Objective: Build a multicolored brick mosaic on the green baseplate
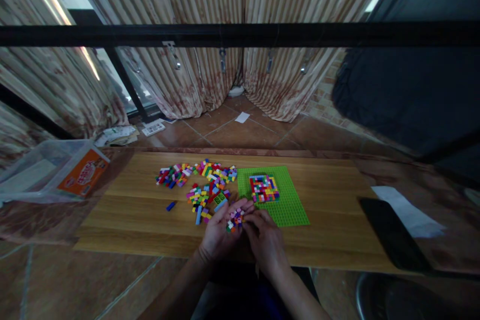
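Note:
My left hand (216, 234) is cupped palm up over the front of the table, holding a small heap of coloured toy bricks (235, 219) in pink, purple, orange, white and green. My right hand (267, 241) is beside it, fingertips pinched together at the heap's right edge; whatever lies between them is too small to make out. Just beyond my right hand lies a green baseplate (294, 212), bearing a low square build of multicoloured bricks (264, 189). Loose bricks (215, 174) are spread behind my left hand, near a blue block with a dark printed face (220, 201).
A single blue brick (170, 206) lies on the wooden table (131, 225), left of the loose bricks. A clear plastic bin (41, 160) with an orange label stands at far left. White paper (408, 210) and a dark flat panel (393, 235) are at right. A black rail (240, 35) crosses beyond.

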Action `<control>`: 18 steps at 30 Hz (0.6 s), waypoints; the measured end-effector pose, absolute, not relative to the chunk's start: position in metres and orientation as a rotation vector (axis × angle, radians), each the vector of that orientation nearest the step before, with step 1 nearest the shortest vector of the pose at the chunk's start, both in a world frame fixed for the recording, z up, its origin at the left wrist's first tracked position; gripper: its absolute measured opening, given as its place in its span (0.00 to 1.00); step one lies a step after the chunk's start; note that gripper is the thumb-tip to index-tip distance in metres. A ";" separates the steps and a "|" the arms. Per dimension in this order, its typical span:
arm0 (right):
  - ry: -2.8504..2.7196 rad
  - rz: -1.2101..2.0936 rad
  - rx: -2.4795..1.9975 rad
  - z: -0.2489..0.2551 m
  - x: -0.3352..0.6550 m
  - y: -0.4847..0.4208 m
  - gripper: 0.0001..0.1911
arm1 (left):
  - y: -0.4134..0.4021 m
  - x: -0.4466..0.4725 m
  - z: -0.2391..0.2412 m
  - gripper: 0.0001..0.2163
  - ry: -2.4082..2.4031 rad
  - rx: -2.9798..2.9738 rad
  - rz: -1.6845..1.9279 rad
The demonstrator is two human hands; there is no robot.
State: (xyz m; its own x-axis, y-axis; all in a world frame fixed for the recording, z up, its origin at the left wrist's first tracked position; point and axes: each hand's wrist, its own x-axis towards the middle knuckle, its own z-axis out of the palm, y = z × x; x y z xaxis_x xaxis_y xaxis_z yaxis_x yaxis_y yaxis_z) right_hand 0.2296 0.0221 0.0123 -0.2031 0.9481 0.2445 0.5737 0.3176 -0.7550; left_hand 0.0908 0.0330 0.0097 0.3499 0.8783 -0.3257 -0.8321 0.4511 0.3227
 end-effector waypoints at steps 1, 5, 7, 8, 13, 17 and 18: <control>-1.878 0.691 -1.345 0.012 0.230 0.022 0.07 | 0.033 0.091 0.010 0.21 0.487 0.100 1.112; -1.841 0.712 -1.328 0.016 0.230 0.023 0.06 | 0.034 0.091 0.010 0.20 0.485 0.073 1.122; -1.808 0.726 -1.337 0.020 0.233 0.024 0.06 | 0.034 0.091 0.009 0.20 0.501 0.063 1.116; -1.787 0.735 -1.353 0.021 0.235 0.025 0.07 | 0.033 0.091 0.009 0.20 0.509 0.061 1.112; -1.597 0.741 -1.477 0.021 0.261 0.034 0.11 | 0.030 0.091 0.010 0.20 0.515 0.087 1.118; -1.448 0.688 -1.575 0.013 0.285 0.047 0.14 | 0.029 0.091 0.010 0.19 0.518 0.097 1.122; -1.440 0.662 -1.589 0.012 0.289 0.051 0.15 | 0.029 0.091 0.010 0.19 0.518 0.097 1.121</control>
State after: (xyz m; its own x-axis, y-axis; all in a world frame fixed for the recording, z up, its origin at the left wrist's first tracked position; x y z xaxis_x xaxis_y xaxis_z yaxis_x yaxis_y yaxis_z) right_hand 0.2887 0.0505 0.0118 0.1898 0.9683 0.1624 0.5071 0.0450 -0.8607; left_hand 0.0911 0.0293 0.0097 0.3300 0.8778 -0.3473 -0.8337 0.4436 0.3290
